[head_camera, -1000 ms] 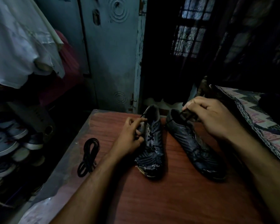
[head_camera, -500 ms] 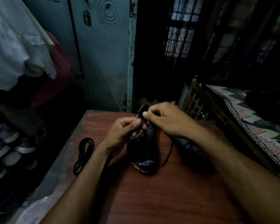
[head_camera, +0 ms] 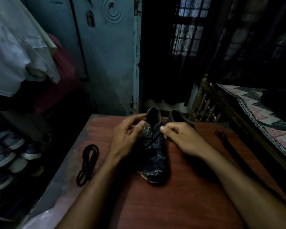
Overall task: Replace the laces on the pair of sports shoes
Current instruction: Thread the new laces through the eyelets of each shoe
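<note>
Two dark sports shoes stand on a reddish wooden table. The left shoe lies toe towards me in the middle. My left hand grips its collar and side near the heel. My right hand pinches the black lace at the top eyelets of that shoe. The right shoe shows only its heel behind my right hand. A coiled black lace lies on the table to the left. A loose dark lace stretches along the table on the right.
A shoe rack with several sneakers stands on the left below hanging clothes. A blue door is behind the table. A bed with a patterned cover and wooden rail runs along the right.
My right hand moved from the right shoe to the left shoe's top eyelets. A loose lace now lies on the table at the right. The left hand stays on the left shoe.
</note>
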`<state>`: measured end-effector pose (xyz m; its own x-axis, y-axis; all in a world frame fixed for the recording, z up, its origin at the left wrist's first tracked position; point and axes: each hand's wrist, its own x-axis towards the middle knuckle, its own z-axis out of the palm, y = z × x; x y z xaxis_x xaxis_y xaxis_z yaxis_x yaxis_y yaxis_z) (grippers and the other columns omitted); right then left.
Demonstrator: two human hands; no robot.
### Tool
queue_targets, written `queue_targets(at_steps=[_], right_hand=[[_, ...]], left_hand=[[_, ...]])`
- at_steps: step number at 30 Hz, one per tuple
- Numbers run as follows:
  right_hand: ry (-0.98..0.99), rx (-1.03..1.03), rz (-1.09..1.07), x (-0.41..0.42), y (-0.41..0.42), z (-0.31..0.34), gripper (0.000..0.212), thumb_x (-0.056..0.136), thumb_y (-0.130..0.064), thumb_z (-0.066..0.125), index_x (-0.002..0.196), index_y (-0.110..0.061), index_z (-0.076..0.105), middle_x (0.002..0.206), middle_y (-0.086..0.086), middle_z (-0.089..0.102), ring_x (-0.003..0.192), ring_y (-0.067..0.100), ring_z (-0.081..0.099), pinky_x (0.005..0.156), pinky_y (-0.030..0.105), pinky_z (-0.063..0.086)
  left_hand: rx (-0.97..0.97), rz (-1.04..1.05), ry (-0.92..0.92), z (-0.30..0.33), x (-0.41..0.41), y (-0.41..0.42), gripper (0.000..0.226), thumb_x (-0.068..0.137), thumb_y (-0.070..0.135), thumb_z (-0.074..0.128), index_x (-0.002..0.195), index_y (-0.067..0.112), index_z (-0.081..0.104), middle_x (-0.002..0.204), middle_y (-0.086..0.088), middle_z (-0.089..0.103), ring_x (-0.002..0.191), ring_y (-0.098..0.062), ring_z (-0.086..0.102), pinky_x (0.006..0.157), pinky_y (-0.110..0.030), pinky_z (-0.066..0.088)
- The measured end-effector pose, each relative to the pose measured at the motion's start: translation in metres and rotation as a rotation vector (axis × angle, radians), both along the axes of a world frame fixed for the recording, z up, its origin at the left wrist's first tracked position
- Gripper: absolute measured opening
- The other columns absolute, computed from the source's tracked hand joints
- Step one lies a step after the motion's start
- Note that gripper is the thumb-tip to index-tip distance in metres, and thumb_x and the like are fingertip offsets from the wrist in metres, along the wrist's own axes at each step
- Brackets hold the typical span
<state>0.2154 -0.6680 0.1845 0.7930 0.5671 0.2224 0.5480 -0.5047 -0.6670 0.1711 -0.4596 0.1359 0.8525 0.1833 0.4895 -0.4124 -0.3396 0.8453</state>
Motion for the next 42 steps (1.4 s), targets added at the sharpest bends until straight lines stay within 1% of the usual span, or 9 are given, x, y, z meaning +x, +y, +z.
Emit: queue_targets(at_steps=[6,10,13,16,20,25,27,30,42], right_hand=[[-0.024,0.068,0.015,0.005,0.016,-0.015,0.039,0.101,-0.036,0.057,0.072,-0.011,0.067,0.062,0.011,0.060,0.053,0.003,0.046,0.054,0.025,0.033],[0.102,0.266,-0.037,0.012,0.015,-0.028,0.040,0.100,-0.037,0.058,0.071,-0.010,0.060,0.052,-0.007,0.044,0.046,0.000,0.039,0.050,0.024,0.029],[0.122,0.358,-0.014,0.012,0.018,-0.040,0.037,0.099,-0.038,0.061,0.070,-0.014,0.059,0.053,-0.011,0.051,0.049,0.002,0.048,0.052,0.028,0.035],[0.041,0.367,-0.006,0.010,0.023,-0.055,0.034,0.094,-0.044,0.064,0.074,-0.016,0.064,0.073,-0.002,0.070,0.074,0.012,0.068,0.064,0.037,0.050],[0.004,0.484,-0.130,0.017,0.022,-0.071,0.015,0.102,-0.033,0.057,0.098,-0.023,0.067,0.086,-0.016,0.063,0.072,0.003,0.059,0.066,0.025,0.045],[-0.185,0.087,-0.062,0.032,0.025,-0.074,0.043,0.101,-0.010,0.051,0.143,-0.022,0.053,0.150,-0.005,0.034,0.125,0.005,0.043,0.108,0.020,0.036],[-0.160,0.075,-0.034,0.033,0.027,-0.073,0.036,0.100,-0.009,0.052,0.134,-0.021,0.058,0.147,-0.007,0.038,0.111,-0.002,0.046,0.098,0.019,0.039],[-0.187,0.202,-0.067,0.033,0.023,-0.075,0.020,0.095,-0.007,0.060,0.110,-0.021,0.056,0.123,-0.010,0.049,0.069,0.002,0.050,0.071,0.023,0.041],[-0.065,0.376,0.060,0.025,0.021,-0.079,0.015,0.097,0.000,0.058,0.101,-0.014,0.053,0.115,-0.010,0.049,0.058,0.020,0.060,0.051,0.033,0.054]], left_hand=[[-0.020,-0.238,0.108,-0.012,0.003,-0.007,0.009,0.091,0.015,0.073,0.095,0.020,0.079,0.093,0.000,0.079,0.088,-0.009,0.070,0.081,-0.028,0.054],[-0.065,-0.112,0.128,-0.013,0.006,0.001,0.007,0.088,0.027,0.069,0.088,0.021,0.071,0.075,0.006,0.069,0.070,-0.005,0.060,0.066,-0.025,0.048],[-0.055,-0.154,0.119,-0.012,0.004,-0.005,0.013,0.089,0.025,0.074,0.102,0.029,0.075,0.093,0.007,0.075,0.082,-0.006,0.067,0.071,-0.022,0.052],[-0.103,-0.216,0.136,-0.015,0.005,-0.012,0.020,0.087,0.019,0.077,0.106,0.024,0.078,0.099,0.002,0.078,0.086,-0.005,0.070,0.072,-0.021,0.052],[-0.064,-0.129,0.105,-0.022,0.014,-0.007,0.012,0.093,0.012,0.072,0.097,0.022,0.078,0.095,-0.001,0.077,0.088,-0.013,0.071,0.080,-0.028,0.054],[-0.227,-0.040,0.125,-0.025,0.018,-0.014,0.020,0.104,0.006,0.052,0.103,0.021,0.064,0.083,-0.009,0.069,0.060,-0.013,0.056,0.051,-0.021,0.043],[-0.218,-0.033,0.144,-0.028,0.019,-0.015,0.026,0.104,0.005,0.052,0.104,0.024,0.070,0.077,-0.014,0.065,0.057,-0.015,0.052,0.048,-0.024,0.040],[-0.195,-0.009,0.191,-0.029,0.019,-0.014,0.020,0.097,0.005,0.065,0.101,0.022,0.076,0.076,0.005,0.070,0.062,-0.005,0.059,0.053,-0.020,0.045],[-0.012,0.021,0.137,-0.019,0.015,-0.014,0.022,0.084,-0.009,0.072,0.080,0.012,0.067,0.074,0.012,0.068,0.066,0.003,0.058,0.063,-0.012,0.044]])
